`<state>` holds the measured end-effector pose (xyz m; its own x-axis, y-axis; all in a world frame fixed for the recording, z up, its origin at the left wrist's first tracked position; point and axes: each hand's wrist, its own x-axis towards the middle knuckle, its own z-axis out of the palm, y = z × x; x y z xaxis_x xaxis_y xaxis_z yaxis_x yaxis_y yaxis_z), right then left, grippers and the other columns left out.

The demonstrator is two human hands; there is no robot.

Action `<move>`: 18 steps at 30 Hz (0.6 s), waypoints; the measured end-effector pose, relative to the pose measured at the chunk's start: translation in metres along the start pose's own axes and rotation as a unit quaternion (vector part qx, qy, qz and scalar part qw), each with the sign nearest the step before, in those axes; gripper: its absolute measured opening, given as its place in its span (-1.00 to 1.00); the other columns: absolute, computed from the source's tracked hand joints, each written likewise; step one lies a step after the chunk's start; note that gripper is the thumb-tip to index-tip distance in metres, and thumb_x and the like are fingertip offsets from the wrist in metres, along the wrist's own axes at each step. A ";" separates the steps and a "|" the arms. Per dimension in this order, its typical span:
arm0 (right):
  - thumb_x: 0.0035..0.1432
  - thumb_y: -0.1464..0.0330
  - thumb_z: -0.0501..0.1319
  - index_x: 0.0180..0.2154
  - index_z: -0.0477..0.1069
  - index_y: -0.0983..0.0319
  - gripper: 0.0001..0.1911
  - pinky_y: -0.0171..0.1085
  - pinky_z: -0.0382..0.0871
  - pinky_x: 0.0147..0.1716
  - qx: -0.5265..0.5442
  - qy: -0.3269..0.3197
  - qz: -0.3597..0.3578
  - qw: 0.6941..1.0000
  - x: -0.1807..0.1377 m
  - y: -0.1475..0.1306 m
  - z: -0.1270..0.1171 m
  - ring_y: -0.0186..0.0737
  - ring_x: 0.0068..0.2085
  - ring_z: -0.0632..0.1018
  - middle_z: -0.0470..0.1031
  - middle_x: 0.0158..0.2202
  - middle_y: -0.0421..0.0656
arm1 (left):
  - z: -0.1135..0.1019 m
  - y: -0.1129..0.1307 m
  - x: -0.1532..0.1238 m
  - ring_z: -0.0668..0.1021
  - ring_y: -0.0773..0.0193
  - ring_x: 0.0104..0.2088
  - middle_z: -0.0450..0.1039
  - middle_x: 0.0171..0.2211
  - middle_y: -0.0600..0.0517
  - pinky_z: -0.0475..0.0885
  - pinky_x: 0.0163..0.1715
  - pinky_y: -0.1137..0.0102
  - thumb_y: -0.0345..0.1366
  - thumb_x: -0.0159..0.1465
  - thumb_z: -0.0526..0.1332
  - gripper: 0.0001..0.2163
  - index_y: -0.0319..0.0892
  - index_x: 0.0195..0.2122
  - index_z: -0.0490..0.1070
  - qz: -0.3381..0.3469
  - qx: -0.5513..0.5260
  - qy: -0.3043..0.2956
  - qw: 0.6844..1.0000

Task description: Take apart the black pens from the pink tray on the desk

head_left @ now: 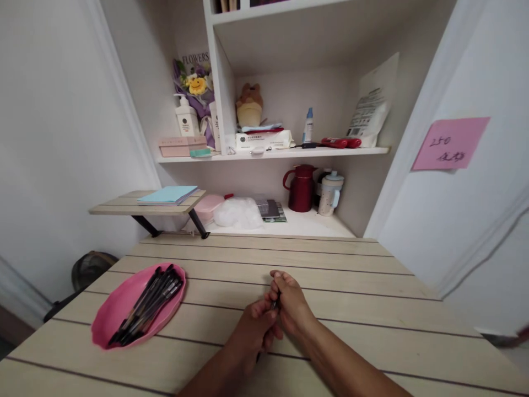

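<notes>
Above the middle of the wooden table, my left hand and my right hand meet, both with fingers closed around a slim dark pen. Most of the pen is hidden by my fingers; a dark end shows below my left hand. My right hand grips the far part, my left hand the near part. To the left lies a pink oval tray with a scalloped rim. Several black pens lie in it in a loose bundle, side by side.
A small raised shelf on black legs bears blue paper at the back left. Behind the table stand a red jug, a pale cup and a white plastic bag. A pink note hangs on the right wall.
</notes>
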<state>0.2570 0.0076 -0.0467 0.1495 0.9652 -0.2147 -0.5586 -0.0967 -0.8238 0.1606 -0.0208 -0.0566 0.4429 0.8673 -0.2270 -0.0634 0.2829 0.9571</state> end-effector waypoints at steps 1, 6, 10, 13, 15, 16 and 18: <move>-0.01 0.23 0.10 -0.33 0.17 0.19 -0.78 -0.43 0.12 -0.73 0.002 0.002 -0.010 1.000 0.004 -0.003 -0.003 -0.44 -0.72 0.23 0.10 -0.74 -0.40 | 0.000 0.001 -0.002 0.09 0.58 -0.85 0.35 -0.69 0.12 -0.13 -0.83 0.57 -0.12 0.03 0.15 -0.72 -0.25 -0.36 0.28 0.000 0.006 -0.014 1.000; 0.03 0.29 0.09 -0.38 0.12 0.18 -0.86 -0.45 0.18 -0.68 0.040 0.062 -0.071 0.995 0.031 -0.036 -0.037 -0.51 -0.74 0.12 0.02 -0.74 -0.43 | -0.001 -0.003 -0.012 0.10 0.56 -0.85 0.40 -0.63 0.10 -0.14 -0.84 0.56 -0.18 0.06 0.12 -0.54 -0.24 -0.02 0.19 -0.064 0.033 -0.073 0.995; -0.01 0.25 0.14 -0.45 0.17 0.22 -0.80 -0.49 -0.04 -0.80 -0.021 0.016 -0.004 1.000 0.036 -0.038 -0.051 -0.53 -0.76 0.09 0.12 -0.72 -0.38 | -0.006 -0.005 -0.009 0.09 0.58 -0.83 0.33 -0.65 0.15 -0.14 -0.81 0.58 -0.16 0.02 0.14 -0.57 -0.23 -0.09 0.23 -0.071 -0.008 0.001 0.997; -0.08 0.12 0.18 -0.51 0.20 0.26 -0.67 -0.49 -0.17 -0.82 -0.113 -0.095 0.094 0.985 0.027 -0.021 -0.043 -0.56 -0.79 0.08 0.21 -0.73 -0.34 | -0.009 -0.003 -0.005 0.10 0.58 -0.81 0.30 -0.65 0.18 -0.11 -0.81 0.58 -0.17 0.01 0.16 -0.65 -0.22 -0.19 0.24 -0.062 -0.015 0.030 0.998; -0.13 0.08 0.21 -0.53 0.19 0.26 -0.62 -0.49 -0.19 -0.82 -0.173 -0.149 0.122 0.966 0.021 -0.010 -0.035 -0.56 -0.80 0.10 0.26 -0.74 -0.32 | -0.011 -0.002 -0.003 0.12 0.58 -0.82 0.29 -0.65 0.19 -0.09 -0.82 0.58 -0.19 0.01 0.15 -0.70 -0.21 -0.24 0.24 -0.054 -0.006 0.040 0.998; -0.16 0.08 0.23 -0.53 0.18 0.25 -0.61 -0.49 -0.20 -0.83 -0.191 -0.154 0.117 0.962 0.020 -0.006 -0.033 -0.55 -0.80 0.11 0.28 -0.75 -0.31 | -0.011 -0.003 -0.002 0.13 0.58 -0.82 0.28 -0.65 0.19 -0.08 -0.82 0.58 -0.20 0.02 0.14 -0.72 -0.20 -0.27 0.24 -0.048 0.001 0.042 0.998; -0.20 0.10 0.25 -0.53 0.18 0.25 -0.61 -0.49 -0.20 -0.83 -0.208 -0.139 0.097 0.963 0.019 0.001 -0.030 -0.54 -0.80 0.12 0.31 -0.76 -0.30 | -0.011 -0.004 0.000 0.14 0.57 -0.82 0.27 -0.65 0.20 -0.05 -0.83 0.59 -0.22 0.03 0.12 -0.77 -0.20 -0.31 0.23 -0.038 0.017 0.047 0.998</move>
<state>0.2840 0.0181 -0.0671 -0.1821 0.9413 -0.2842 -0.1703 -0.3149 -0.9337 0.1510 -0.0178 -0.0622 0.3589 0.8790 -0.3138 -0.0016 0.3368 0.9416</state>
